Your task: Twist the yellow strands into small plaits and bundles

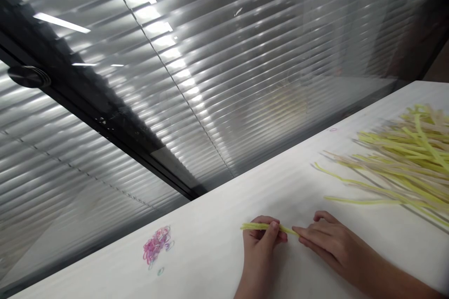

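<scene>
Over the white table, my left hand (262,238) pinches a short bundle of yellow fuzzy pipe cleaners (253,226) between thumb and fingers. The bundle's end sticks out to the left of that hand. A thinner yellow length runs right to my right hand (328,238), whose thumb and fingertips are closed on it. Both hands are close together, the bundle stretched between them. How many stems are in it is hidden by the fingers.
A large loose pile of yellow and beige pipe cleaners (414,163) spreads over the table's right side. Left of my hands lies a cluster of small pink, purple and green rings (156,244). The white table (206,243) meets a glass wall with blinds (224,79) behind it.
</scene>
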The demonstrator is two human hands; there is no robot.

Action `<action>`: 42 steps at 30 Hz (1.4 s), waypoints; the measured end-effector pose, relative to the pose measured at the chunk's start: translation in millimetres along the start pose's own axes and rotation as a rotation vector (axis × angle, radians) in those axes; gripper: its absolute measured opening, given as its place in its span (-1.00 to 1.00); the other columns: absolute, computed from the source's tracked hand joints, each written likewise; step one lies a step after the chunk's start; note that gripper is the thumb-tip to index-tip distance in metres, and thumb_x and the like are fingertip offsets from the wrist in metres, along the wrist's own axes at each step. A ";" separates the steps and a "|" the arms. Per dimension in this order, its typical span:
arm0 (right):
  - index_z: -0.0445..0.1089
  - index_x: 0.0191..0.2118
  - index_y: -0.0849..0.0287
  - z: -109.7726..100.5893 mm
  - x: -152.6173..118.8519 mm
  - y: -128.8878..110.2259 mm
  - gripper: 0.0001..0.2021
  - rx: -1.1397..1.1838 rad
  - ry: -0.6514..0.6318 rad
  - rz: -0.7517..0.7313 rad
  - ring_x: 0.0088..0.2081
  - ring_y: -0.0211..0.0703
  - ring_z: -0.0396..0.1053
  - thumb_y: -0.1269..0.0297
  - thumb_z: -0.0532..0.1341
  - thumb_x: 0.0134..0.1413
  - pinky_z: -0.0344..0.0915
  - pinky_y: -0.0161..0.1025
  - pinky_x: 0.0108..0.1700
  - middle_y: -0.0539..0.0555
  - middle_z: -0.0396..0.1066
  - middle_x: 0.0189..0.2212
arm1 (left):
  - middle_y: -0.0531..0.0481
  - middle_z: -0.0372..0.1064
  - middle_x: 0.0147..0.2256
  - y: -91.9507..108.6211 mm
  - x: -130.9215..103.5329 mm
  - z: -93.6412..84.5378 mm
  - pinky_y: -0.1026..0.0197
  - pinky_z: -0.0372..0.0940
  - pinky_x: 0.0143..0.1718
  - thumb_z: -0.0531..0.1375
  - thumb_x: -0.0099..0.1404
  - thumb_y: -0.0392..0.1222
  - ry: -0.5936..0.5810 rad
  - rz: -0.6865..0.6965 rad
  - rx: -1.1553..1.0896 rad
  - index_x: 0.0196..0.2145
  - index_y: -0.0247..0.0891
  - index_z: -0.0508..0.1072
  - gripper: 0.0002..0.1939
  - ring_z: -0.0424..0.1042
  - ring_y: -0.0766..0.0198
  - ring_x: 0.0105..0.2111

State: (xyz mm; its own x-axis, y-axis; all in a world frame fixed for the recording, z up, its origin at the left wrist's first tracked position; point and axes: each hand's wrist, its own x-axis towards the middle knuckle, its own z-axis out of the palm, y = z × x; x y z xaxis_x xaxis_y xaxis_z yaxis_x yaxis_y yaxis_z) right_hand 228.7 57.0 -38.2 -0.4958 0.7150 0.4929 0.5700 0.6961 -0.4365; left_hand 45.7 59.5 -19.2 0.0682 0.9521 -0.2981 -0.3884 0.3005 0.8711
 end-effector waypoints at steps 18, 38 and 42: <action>0.33 0.02 0.14 1.6 -3.4 -0.8 -0.70 0.047 0.089 0.054 -0.41 -0.27 0.43 0.38 0.04 0.21 0.32 -0.17 -0.09 0.04 0.52 -0.33 | 0.01 0.36 -0.45 5.6 2.1 -0.3 0.39 0.31 -0.40 0.39 -0.04 -0.23 0.201 -0.030 -0.215 -0.46 -0.36 0.50 -0.80 0.34 0.45 -0.50; 0.41 -0.10 0.12 -4.1 -0.2 -2.8 -0.77 0.092 0.174 0.080 -0.33 -0.24 0.41 0.38 0.10 0.15 0.38 -0.33 -0.29 0.06 0.47 -0.37 | -0.03 0.36 -0.46 -3.1 4.4 -2.7 0.26 0.27 -0.35 0.28 0.12 -0.09 -0.003 0.043 0.040 -0.36 -0.37 0.46 -0.75 0.36 0.33 -0.47; 0.39 -0.07 0.12 -4.4 -0.4 -1.8 -0.76 0.053 0.137 0.050 -0.34 -0.23 0.40 0.37 0.08 0.17 0.36 -0.31 -0.28 0.08 0.46 -0.35 | -0.02 0.35 -0.47 -2.9 3.9 -2.5 0.26 0.27 -0.35 0.28 0.12 -0.07 0.005 0.039 0.059 -0.35 -0.36 0.45 -0.74 0.35 0.34 -0.47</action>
State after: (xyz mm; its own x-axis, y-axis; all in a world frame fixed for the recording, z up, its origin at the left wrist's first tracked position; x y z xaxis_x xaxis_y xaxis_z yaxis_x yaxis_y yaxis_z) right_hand 230.7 55.2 -34.3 -0.3715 0.7357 0.5663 0.5547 0.6650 -0.5000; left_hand 44.9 62.2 -23.9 0.0499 0.9628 -0.2655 -0.3356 0.2665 0.9035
